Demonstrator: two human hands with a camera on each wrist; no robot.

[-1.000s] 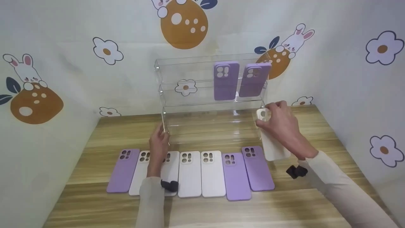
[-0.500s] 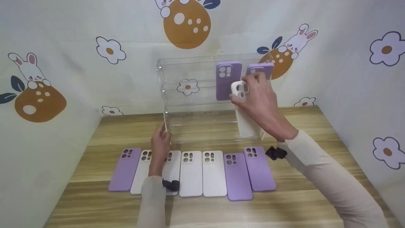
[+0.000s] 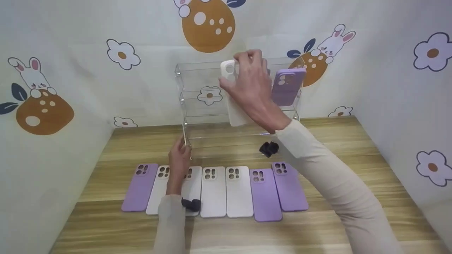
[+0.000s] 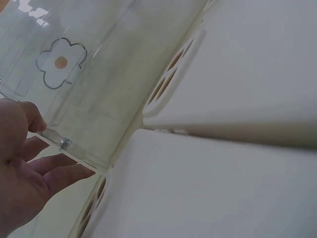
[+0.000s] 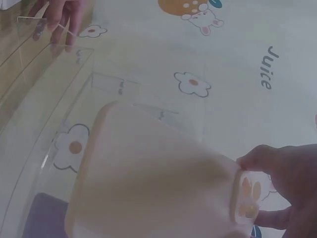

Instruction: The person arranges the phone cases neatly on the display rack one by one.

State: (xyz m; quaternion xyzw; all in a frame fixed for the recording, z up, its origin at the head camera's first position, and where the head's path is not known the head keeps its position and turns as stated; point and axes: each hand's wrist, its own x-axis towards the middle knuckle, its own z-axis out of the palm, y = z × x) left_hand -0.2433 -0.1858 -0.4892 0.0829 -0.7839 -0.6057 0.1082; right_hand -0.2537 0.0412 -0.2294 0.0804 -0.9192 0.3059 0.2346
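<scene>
My right hand grips a white phone case by its camera-hole end. The case is held upright, in front of the upper tiers of a clear acrylic display rack. In the right wrist view its lower end points toward the rack, and thumb and fingers hold it at both edges. A purple phone case leans on the rack at the right; another beside it is mostly hidden behind my right hand. With thumb and fingers, my left hand pinches the rack's left side panel near the bottom.
Several phone cases lie in a row along the table in front of the rack: white ones in the middle, purple ones at both ends. My left forearm crosses the row. A patterned wall covering stands close behind the rack.
My right hand has lifted the white phone case from low at the rack's right side, up and leftward to its upper tiers. My left hand has kept its hold on the rack.
</scene>
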